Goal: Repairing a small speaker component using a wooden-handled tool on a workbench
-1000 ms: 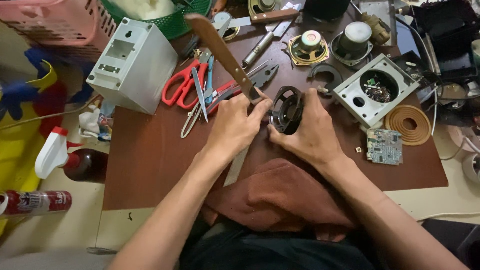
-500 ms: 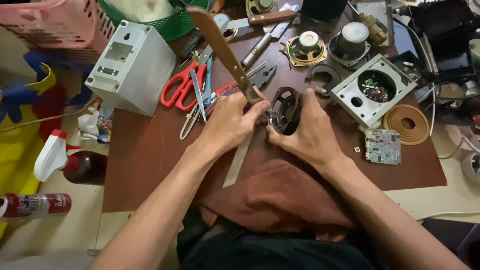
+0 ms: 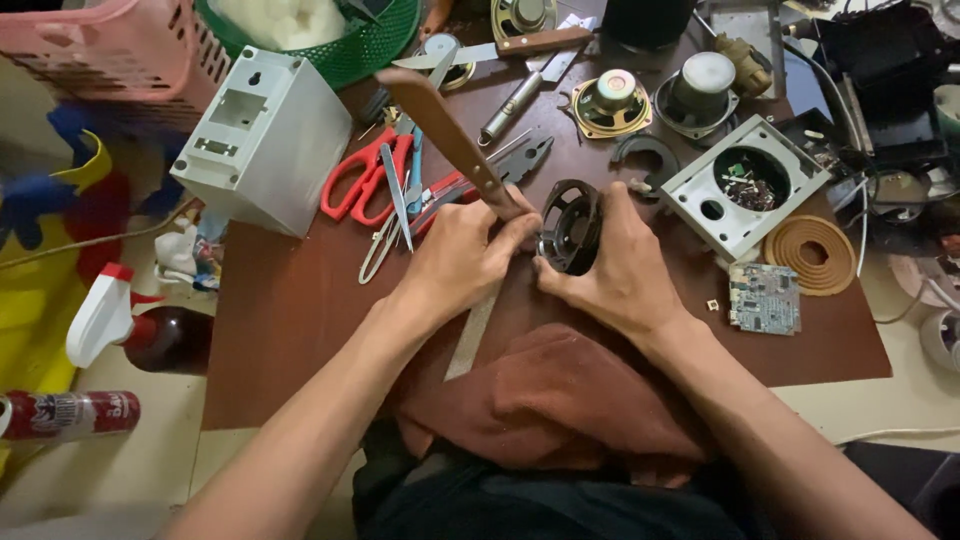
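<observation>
At the left of the frame a spray bottle (image 3: 110,318) and a red can (image 3: 70,413) lie on the floor, and a white box (image 3: 262,140) and red scissors (image 3: 365,175) sit on the brown bench (image 3: 290,320). At centre the left hand (image 3: 462,262) is closed around a wooden-handled knife (image 3: 450,140), its blade running down toward the brown cloth (image 3: 560,400). Just right, the right hand (image 3: 620,275) pinches a black speaker frame (image 3: 572,225) standing on edge, with a circuit board (image 3: 764,298) farther right.

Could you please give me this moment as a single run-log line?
left hand: grips wooden-handled knife, blade toward lap | right hand: steadies black speaker frame on edge | nearby: red scissors, brown cloth
</observation>
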